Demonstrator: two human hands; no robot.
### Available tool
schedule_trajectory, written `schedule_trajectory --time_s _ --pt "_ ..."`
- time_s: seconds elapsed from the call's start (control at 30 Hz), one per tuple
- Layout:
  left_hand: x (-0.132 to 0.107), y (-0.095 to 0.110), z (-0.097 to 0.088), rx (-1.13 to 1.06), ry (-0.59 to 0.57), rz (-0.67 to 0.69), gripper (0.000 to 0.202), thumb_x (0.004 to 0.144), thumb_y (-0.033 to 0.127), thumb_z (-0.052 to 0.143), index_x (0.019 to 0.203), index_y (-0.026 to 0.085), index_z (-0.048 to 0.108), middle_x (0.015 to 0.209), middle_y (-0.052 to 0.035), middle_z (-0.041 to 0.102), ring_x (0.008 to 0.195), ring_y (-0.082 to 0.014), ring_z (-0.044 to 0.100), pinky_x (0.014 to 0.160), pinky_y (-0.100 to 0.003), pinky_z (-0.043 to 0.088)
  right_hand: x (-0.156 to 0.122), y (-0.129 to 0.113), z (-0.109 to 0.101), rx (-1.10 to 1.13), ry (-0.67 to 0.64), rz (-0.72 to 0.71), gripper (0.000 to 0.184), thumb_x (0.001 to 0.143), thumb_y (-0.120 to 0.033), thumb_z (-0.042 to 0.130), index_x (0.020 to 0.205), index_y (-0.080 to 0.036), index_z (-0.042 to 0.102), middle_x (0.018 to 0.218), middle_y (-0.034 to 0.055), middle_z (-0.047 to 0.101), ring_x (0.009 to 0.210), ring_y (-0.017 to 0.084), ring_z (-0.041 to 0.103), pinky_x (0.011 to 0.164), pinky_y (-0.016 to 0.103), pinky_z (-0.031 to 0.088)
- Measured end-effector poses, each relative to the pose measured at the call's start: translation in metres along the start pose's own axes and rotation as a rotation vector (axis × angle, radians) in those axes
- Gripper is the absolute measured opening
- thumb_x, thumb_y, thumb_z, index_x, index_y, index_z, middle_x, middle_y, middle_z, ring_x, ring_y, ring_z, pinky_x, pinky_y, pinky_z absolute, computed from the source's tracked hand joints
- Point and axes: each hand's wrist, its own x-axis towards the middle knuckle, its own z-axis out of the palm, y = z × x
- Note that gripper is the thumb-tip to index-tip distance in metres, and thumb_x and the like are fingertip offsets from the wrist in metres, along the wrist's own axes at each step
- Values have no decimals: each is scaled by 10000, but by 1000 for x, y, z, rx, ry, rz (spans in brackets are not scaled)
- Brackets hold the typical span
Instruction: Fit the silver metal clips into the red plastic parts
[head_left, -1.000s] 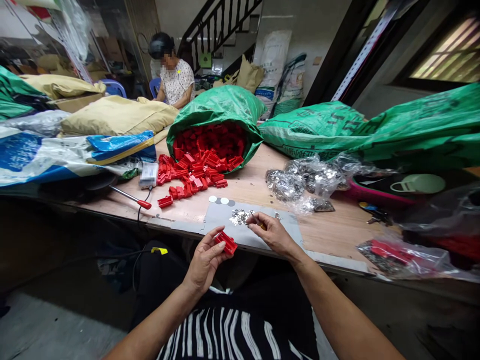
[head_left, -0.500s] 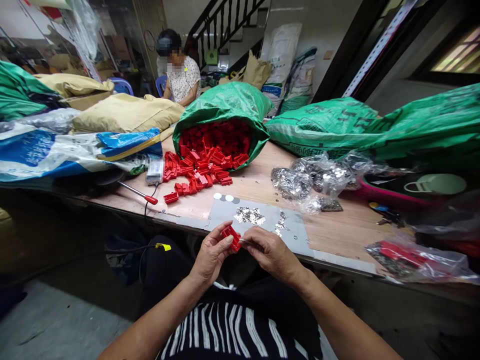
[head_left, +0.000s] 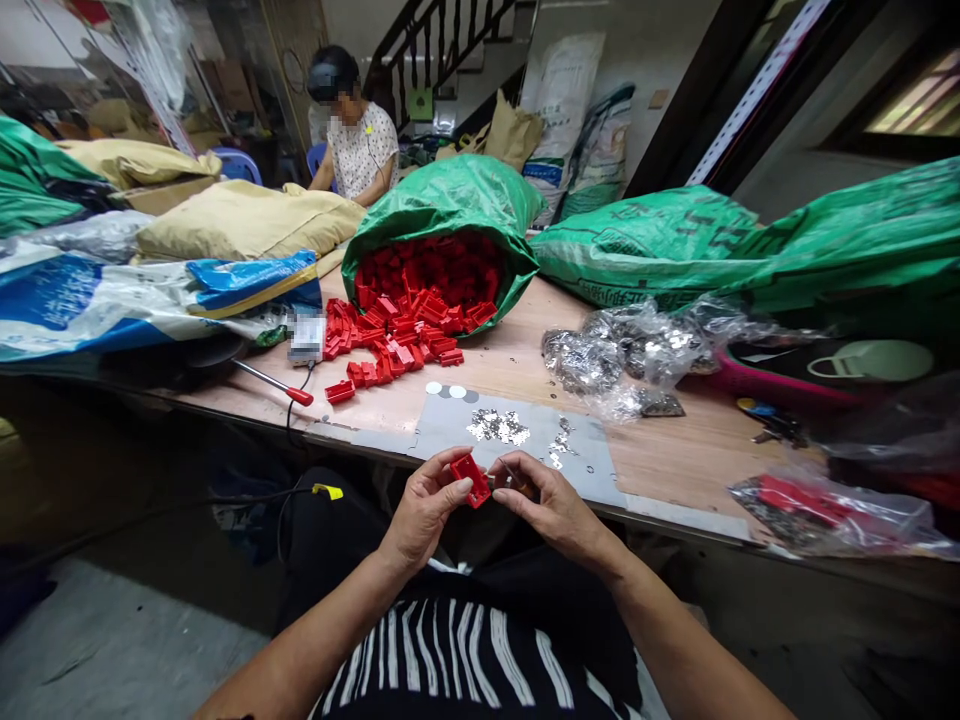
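Observation:
My left hand [head_left: 427,503] pinches a small red plastic housing [head_left: 471,482] between thumb and fingers, with its hollow side facing up toward me. Close on its right, my right hand [head_left: 544,500] is curled round a slim metal-shafted tool [head_left: 512,470] with a brownish handle, its shaft pointing up and left. Thumb and forefinger of that hand are near the housing's right end; whether they pinch a small part there is too small to tell. Just beyond both hands, a pile of small silvery metal pieces [head_left: 499,427] lies on a grey mat [head_left: 442,432].
A green sack [head_left: 457,185] spills red housings [head_left: 397,335] onto the table [head_left: 510,350]. Clear bags of metal parts [head_left: 622,350] lie to the right, near a pink basket [head_left: 780,380]. A red-tipped rod [head_left: 274,383] sticks out on the left. Another person [head_left: 360,150] sits behind.
The red housing has turned so its hollow faces me more. The tool's shaft has swung up, away from the housing, inside my right hand.

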Motion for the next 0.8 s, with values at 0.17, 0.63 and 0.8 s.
schedule_trajectory --time_s 0.17,0.63,0.8 --pt "10 -5 -15 323 -48 192 352 748 199 715 1068 243 575 1114 -34 646 907 -147 633 840 -279 485 1 16 4 -151 74 -43 237 945 -284 437 1092 -231 614 979 53 603 907 174 579 823 302 468" --pt "54 6 -41 899 -56 316 429 664 151 735 1070 282 695 1051 -37 715 989 -214 633 922 -330 447 27 35 15 -428 88 -95 152 877 -175 527 959 -202 653 924 51 664 868 174 614 803 318 479" --pt "54 8 -41 852 -67 296 409 642 154 750 1028 287 716 1013 -32 732 969 -220 645 911 -332 453 31 36 16 -449 59 -111 164 877 -166 528 967 -203 660 903 48 663 857 171 615 795 310 478"
